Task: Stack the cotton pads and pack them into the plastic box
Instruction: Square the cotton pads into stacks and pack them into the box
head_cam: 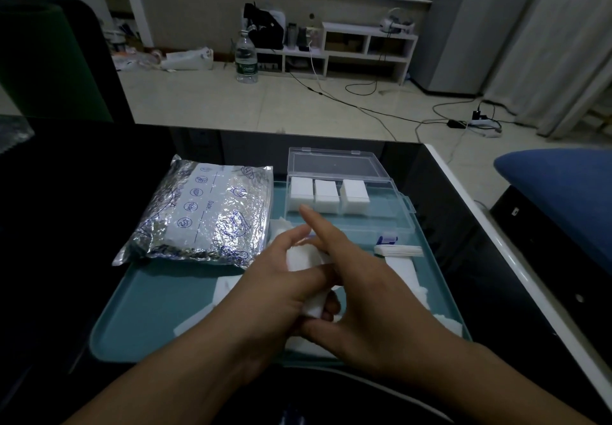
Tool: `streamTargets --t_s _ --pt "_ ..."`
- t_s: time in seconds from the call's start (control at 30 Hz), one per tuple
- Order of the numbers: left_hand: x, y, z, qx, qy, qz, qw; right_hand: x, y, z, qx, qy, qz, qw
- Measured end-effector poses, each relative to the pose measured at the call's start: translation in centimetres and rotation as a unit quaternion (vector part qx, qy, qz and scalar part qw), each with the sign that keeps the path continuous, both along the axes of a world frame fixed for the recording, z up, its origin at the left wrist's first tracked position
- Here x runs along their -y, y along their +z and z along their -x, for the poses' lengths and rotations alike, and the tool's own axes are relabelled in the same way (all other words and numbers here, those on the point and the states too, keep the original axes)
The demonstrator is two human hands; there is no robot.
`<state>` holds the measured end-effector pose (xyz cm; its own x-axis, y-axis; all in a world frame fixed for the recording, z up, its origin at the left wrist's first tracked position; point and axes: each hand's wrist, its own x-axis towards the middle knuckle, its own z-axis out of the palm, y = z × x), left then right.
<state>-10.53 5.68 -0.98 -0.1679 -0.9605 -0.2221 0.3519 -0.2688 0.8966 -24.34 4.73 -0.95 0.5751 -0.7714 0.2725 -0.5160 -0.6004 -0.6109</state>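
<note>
Over the middle of a teal tray [139,308], my left hand [281,289] and my right hand [361,295] meet around a small stack of white cotton pads [303,260]. Both hands grip it, the right index finger pointing up toward the box. Behind them a clear plastic box [374,217] lies open, lid [334,163] tipped back, with three white pad stacks [326,194] standing side by side along its rear. Loose pads [402,270] lie on the tray at the right, more [225,287] under my left wrist.
A silver foil pouch [202,212] printed in blue rests on the tray's left rear. The tray sits on a black glossy table [66,226] with a white right edge [503,236]. A blue cushion [563,186] is at the far right. Beyond the table, a water bottle [246,57] stands on the floor.
</note>
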Motion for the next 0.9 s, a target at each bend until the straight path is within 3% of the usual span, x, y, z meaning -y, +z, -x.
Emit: streamTargets --t_s 0.47,0.6,0.9 --pt "-0.31 0.41 0.21 0.022 -0.010 0.023 0.999 0.28 -0.06 -0.07 0.017 -0.009 0.081 0.997" --pt "-0.60 0.64 0.41 0.033 -0.021 0.009 0.999 0.35 -0.26 0.01 -0.015 -0.023 0.101 0.995" --pt "-0.72 0.38 0.40 0.098 -0.016 0.040 0.994 -0.24 -0.37 -0.53 -0.032 -0.013 0.123 0.992"
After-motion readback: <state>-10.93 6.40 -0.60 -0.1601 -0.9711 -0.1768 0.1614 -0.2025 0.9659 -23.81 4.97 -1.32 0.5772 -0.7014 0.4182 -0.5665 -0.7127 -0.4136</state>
